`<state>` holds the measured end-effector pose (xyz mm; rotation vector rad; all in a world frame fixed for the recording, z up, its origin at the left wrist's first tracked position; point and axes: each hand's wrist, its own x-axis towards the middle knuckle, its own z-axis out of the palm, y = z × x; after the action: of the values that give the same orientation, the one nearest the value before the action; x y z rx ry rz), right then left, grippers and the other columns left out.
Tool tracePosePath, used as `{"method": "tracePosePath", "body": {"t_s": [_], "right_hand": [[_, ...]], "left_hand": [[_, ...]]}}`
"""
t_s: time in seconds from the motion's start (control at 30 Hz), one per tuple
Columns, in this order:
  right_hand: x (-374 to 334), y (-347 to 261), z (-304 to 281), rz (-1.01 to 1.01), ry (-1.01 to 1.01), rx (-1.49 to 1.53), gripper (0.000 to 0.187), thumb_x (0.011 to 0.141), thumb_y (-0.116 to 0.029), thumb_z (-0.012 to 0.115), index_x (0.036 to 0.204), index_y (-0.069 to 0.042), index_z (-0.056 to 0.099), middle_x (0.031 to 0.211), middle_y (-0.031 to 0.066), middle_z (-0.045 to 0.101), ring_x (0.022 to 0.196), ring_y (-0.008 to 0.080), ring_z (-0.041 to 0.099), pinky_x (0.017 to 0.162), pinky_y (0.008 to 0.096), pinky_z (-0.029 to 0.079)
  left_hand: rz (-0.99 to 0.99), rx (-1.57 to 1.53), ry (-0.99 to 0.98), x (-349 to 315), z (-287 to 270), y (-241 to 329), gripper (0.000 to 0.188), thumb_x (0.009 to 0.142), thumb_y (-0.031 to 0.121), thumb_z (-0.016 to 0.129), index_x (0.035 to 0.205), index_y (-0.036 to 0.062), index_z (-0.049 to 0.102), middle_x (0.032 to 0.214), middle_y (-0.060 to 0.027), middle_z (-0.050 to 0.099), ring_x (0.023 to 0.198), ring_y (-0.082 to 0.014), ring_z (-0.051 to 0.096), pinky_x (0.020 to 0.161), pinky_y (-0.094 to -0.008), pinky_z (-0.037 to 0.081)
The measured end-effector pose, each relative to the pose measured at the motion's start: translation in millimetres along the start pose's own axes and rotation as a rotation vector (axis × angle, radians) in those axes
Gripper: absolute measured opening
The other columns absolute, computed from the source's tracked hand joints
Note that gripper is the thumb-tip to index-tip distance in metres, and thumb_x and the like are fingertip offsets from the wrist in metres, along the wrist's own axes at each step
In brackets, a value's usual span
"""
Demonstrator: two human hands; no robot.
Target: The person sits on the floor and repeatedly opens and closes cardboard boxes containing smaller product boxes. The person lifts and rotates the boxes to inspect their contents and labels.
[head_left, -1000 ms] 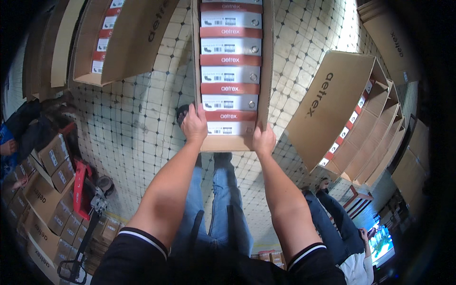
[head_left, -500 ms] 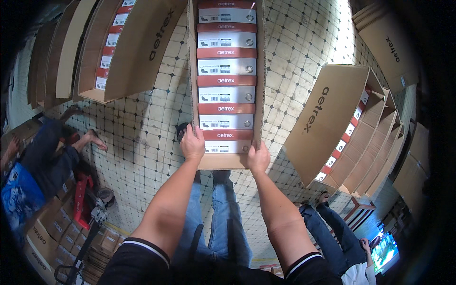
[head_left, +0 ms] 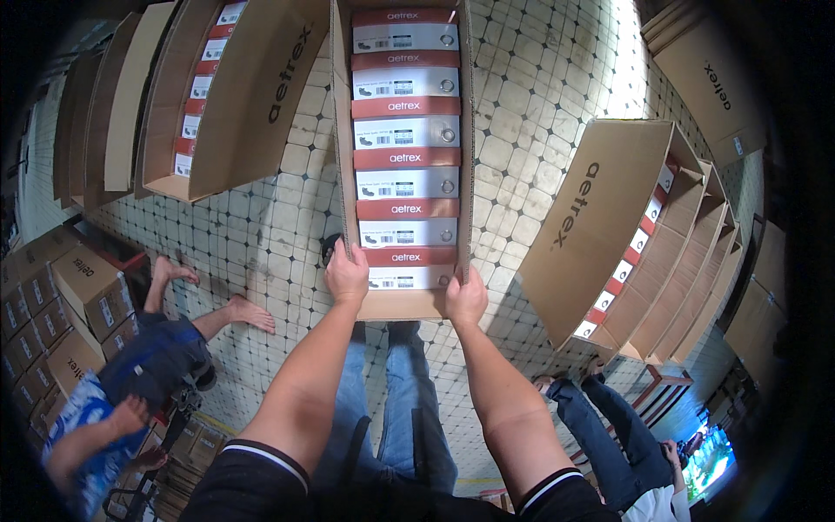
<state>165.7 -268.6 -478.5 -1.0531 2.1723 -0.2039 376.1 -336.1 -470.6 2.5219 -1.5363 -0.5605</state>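
A long open cardboard carton (head_left: 402, 307) is held out in front of me, its near end toward my body. Stacked in a row inside it are several red and white shoeboxes (head_left: 405, 184), their labelled ends showing. My left hand (head_left: 349, 277) is closed on the near left edge of the carton, fingers wrapped round the outside. Closed on the near right edge is my right hand (head_left: 466, 299). Parts of the fingers are hidden behind the cardboard walls. The far end of the carton runs out of the picture at the top.
Cartons with shoeboxes stand at left (head_left: 248, 104) and right (head_left: 600, 226) on the tiled floor (head_left: 513, 96). A barefoot co-worker (head_left: 156, 365) is at lower left by stacked brown cartons (head_left: 91, 287). Another person (head_left: 613, 435) stands lower right, near a lit screen (head_left: 709, 463).
The carton and both my hands sit slightly further left and lower in the picture. The co-worker at lower left has moved rightward, now covering the red pallet jack. My grip is unchanged.
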Motion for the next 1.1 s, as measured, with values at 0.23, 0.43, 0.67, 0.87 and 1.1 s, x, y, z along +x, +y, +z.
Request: {"method": "tracePosePath", "body": {"t_s": [0.23, 0.43, 0.67, 0.87, 1.1], "right_hand": [[0.9, 2.9, 0.5, 0.047, -0.048, -0.023, 0.047, 0.079, -0.017, 0.063, 0.125, -0.009, 0.057, 0.113, 0.0158, 0.064, 0.102, 0.0358, 0.061, 0.087, 0.0448, 0.048], [-0.4, 1.2, -0.6, 0.031, -0.008, 0.001, 0.048, 0.078, -0.016, 0.063, 0.125, -0.010, 0.057, 0.115, 0.0147, 0.064, 0.102, 0.0359, 0.061, 0.086, 0.0443, 0.049], [-1.0, -4.3, -7.0, 0.040, -0.041, 0.004, 0.050, 0.077, -0.016, 0.065, 0.126, -0.012, 0.056, 0.110, 0.0134, 0.064, 0.098, 0.0354, 0.062, 0.083, 0.0456, 0.050], [-2.1, -4.2, -7.3, 0.017, 0.001, 0.015, 0.051, 0.077, -0.017, 0.065, 0.127, -0.014, 0.055, 0.108, 0.0130, 0.064, 0.098, 0.0355, 0.062, 0.083, 0.0457, 0.049], [-3.1, -1.9, -8.9, 0.070, -0.025, 0.016, 0.049, 0.077, -0.014, 0.064, 0.125, -0.014, 0.056, 0.109, 0.0130, 0.064, 0.099, 0.0353, 0.061, 0.083, 0.0453, 0.050]], "left_hand": [[-0.010, 0.029, -0.029, 0.1, -0.3, 2.4, 0.029, 0.090, 0.029, 0.052, 0.110, 0.0088, 0.057, 0.093, -0.0183, 0.067, 0.080, -0.0423, 0.063, 0.069, -0.0524, 0.049], [-0.009, 0.037, -0.036, -0.2, 1.4, 1.4, 0.033, 0.090, 0.028, 0.052, 0.113, 0.0068, 0.057, 0.094, -0.0193, 0.067, 0.080, -0.0422, 0.064, 0.069, -0.0519, 0.050], [-0.034, 0.054, -0.088, 0.2, 4.1, -0.9, 0.034, 0.090, 0.028, 0.051, 0.113, 0.0042, 0.058, 0.097, -0.0210, 0.067, 0.082, -0.0423, 0.064, 0.072, -0.0509, 0.050], [-0.018, 0.029, -0.090, -1.0, 6.4, -4.8, 0.037, 0.090, 0.029, 0.051, 0.115, 0.0019, 0.056, 0.101, -0.0220, 0.066, 0.087, -0.0432, 0.062, 0.074, -0.0515, 0.049], [-0.041, -0.187, -0.249, 5.2, -6.0, -5.7, 0.044, 0.092, 0.030, 0.052, 0.124, -0.0002, 0.050, 0.112, -0.0268, 0.058, 0.104, -0.0434, 0.055, 0.088, -0.0484, 0.044]]}}
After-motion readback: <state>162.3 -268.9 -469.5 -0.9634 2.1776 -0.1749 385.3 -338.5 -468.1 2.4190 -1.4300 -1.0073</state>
